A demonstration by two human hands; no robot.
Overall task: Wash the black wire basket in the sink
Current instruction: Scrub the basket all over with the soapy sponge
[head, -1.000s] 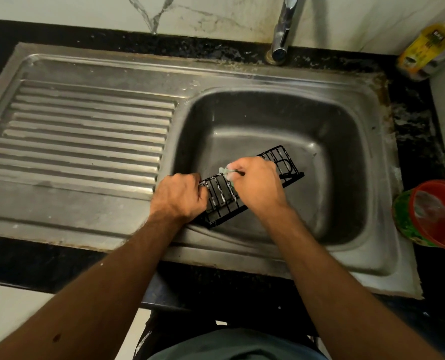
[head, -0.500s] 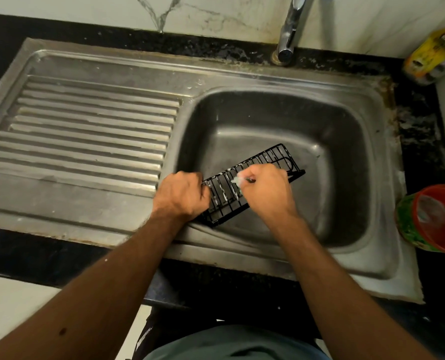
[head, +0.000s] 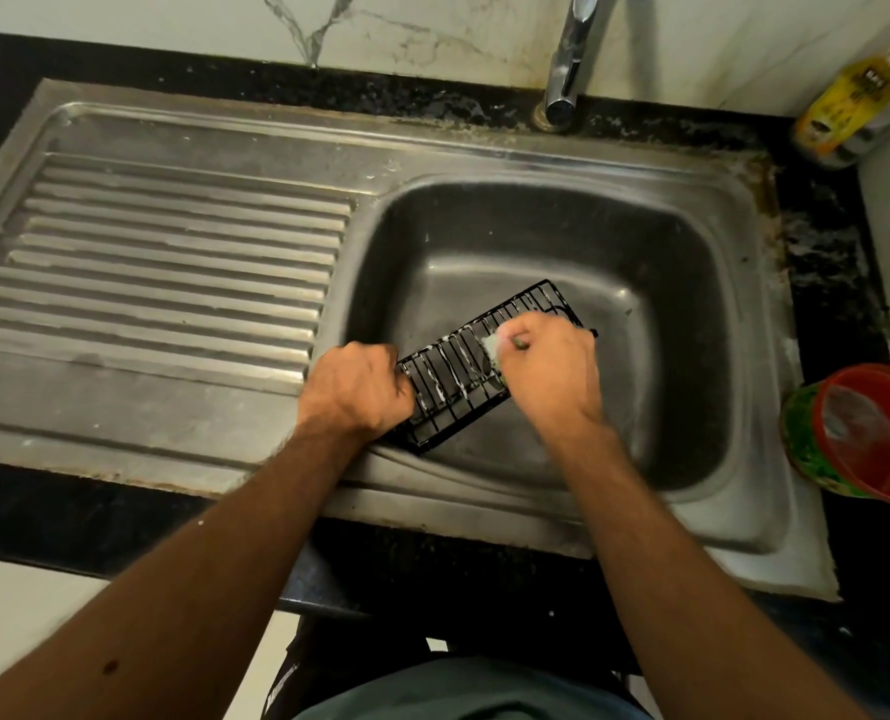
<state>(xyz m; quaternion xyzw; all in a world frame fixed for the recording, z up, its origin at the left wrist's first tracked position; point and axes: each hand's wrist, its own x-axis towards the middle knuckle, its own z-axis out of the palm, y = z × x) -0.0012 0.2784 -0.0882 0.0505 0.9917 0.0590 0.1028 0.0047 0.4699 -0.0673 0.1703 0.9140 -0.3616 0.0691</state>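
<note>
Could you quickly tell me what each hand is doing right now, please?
Left hand: grip closed on the near end of the black wire basket.
Right hand: grip closed on a soapy scrubber.

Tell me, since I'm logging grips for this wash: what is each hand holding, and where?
The left hand grips the black wire basket at its near-left end. The right hand holds a small soapy scrubber, mostly hidden in its fingers, against the wires.

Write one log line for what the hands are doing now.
left hand grips basket end | right hand rubs scrubber on it
</note>
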